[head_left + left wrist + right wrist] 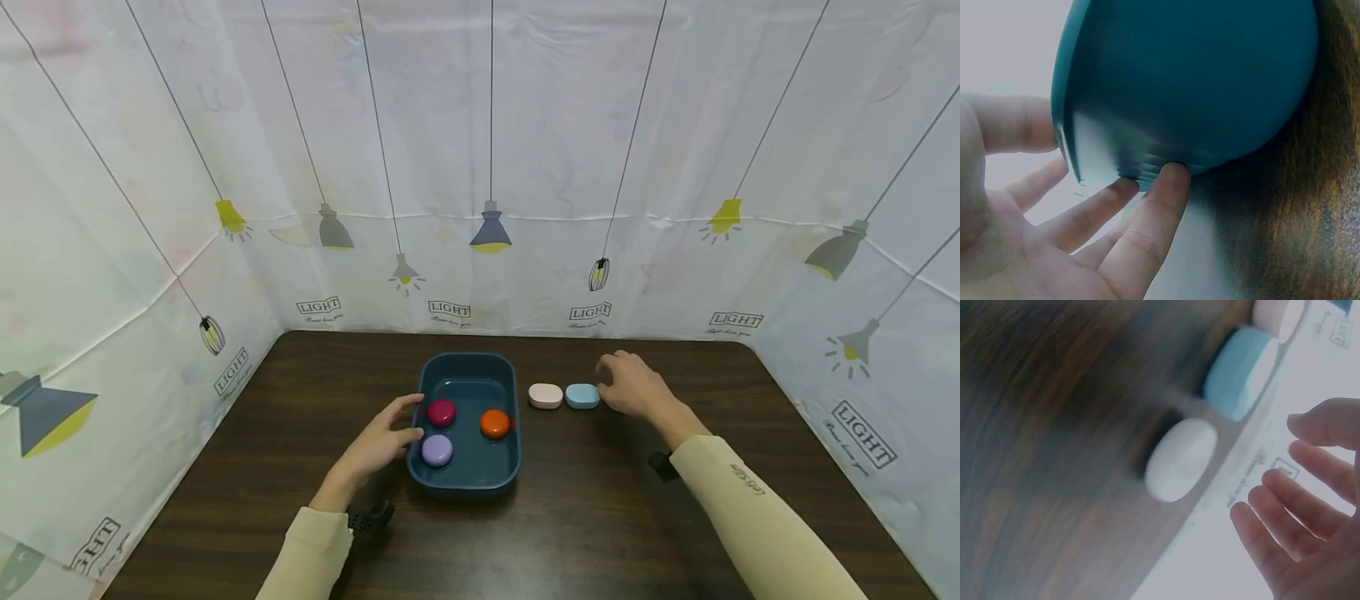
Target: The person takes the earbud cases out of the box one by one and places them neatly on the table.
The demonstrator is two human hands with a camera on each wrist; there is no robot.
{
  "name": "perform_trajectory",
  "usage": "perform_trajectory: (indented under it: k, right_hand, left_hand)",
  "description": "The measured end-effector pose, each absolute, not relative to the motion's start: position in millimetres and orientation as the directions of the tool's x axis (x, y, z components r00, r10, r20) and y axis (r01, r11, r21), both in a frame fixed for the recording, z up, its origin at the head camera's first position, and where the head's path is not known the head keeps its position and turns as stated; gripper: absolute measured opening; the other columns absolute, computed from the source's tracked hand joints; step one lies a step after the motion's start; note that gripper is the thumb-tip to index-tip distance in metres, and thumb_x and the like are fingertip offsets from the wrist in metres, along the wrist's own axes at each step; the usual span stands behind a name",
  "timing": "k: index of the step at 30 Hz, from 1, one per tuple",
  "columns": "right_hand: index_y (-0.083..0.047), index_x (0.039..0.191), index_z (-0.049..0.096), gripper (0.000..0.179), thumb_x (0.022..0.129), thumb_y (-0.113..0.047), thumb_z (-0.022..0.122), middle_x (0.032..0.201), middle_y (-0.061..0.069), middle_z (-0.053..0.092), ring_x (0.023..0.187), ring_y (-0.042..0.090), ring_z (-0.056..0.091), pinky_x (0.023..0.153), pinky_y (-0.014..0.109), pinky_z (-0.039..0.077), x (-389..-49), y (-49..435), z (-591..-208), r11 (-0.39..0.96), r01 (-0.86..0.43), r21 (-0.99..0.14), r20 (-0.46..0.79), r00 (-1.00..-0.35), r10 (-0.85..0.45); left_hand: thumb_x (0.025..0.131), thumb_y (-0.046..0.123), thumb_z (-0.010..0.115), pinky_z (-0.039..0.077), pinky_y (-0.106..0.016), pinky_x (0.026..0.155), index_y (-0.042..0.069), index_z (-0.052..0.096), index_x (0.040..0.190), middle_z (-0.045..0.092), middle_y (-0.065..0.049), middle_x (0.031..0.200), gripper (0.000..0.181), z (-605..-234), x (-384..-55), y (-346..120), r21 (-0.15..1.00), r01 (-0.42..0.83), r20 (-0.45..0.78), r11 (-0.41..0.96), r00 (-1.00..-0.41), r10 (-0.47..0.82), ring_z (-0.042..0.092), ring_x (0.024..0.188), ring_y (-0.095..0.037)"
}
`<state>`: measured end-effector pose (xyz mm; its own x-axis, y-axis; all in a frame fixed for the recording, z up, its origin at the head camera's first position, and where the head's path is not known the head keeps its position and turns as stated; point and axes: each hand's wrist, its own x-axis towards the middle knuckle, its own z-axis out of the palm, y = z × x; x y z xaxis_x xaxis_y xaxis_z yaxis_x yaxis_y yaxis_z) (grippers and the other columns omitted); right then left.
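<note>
My left hand (382, 432) rests with spread fingers against the left side of a dark blue rectangular bin (472, 482). In the left wrist view its fingertips touch the outer wall (1210, 75). Inside the bin lie a dark red round piece (441, 412), a lilac one (437, 451) and an orange one (495, 424). Over the table to the right, my right hand (636, 387) hovers, fingers loosely bent and holding nothing. Close by, a white oval piece (1182, 460) shows in the right wrist view; the hand hides it in the head view.
A pale pink rounded block (545, 396) and a light blue one (582, 396) lie in a row between the bin and my right hand. The dark wooden table (600, 517) ends at the back against a white lamp-printed curtain (547, 167), which also hangs on both sides.
</note>
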<state>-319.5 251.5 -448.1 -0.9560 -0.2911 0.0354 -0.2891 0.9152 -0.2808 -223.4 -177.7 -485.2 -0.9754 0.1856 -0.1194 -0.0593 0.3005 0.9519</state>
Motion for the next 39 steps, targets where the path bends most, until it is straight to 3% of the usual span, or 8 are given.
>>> perform_trajectory:
  k: [15, 30, 39]
  right_hand:
    - [-0.004, 0.117, 0.068, 0.029, 0.093, -0.019, 0.066, 0.118, 0.014, 0.061, 0.112, 0.036, 0.056, 0.083, 0.057, 0.051, -298.8, 219.4, -434.1, 0.863, -0.377, -0.337, 0.143, -0.926, -0.349]
    - [-0.005, 0.111, 0.071, 0.025, 0.090, -0.018, 0.071, 0.112, 0.010, 0.064, 0.100, 0.029, 0.057, 0.074, 0.046, 0.055, -280.6, 185.0, -431.1, 0.803, -0.540, -0.253, 0.235, -0.839, -0.490]
    - [-0.009, 0.109, 0.071, 0.022, 0.090, -0.020, 0.073, 0.111, 0.007, 0.063, 0.100, 0.026, 0.058, 0.076, 0.045, 0.056, -271.4, 165.7, -430.7, 0.772, -0.594, -0.226, 0.215, -0.803, -0.555]
  left_hand:
    - [0.101, 0.015, 0.059, 0.055, -0.051, 0.094, 0.018, 0.044, 0.153, 0.041, -0.019, 0.152, 0.055, -485.5, -224.6, -178.3, 0.945, -0.071, -0.135, 0.319, -0.973, 0.185, 0.057, 0.121, -0.035]
    - [0.101, 0.015, 0.059, 0.054, -0.052, 0.096, 0.020, 0.044, 0.153, 0.041, -0.017, 0.152, 0.055, -486.3, -225.8, -178.8, 0.947, -0.081, -0.141, 0.310, -0.974, 0.175, 0.056, 0.122, -0.036]
    - [0.101, 0.015, 0.059, 0.053, -0.052, 0.096, 0.020, 0.044, 0.153, 0.040, -0.017, 0.153, 0.054, -487.0, -226.6, -178.8, 0.944, -0.077, -0.139, 0.320, -0.975, 0.173, 0.056, 0.122, -0.036]
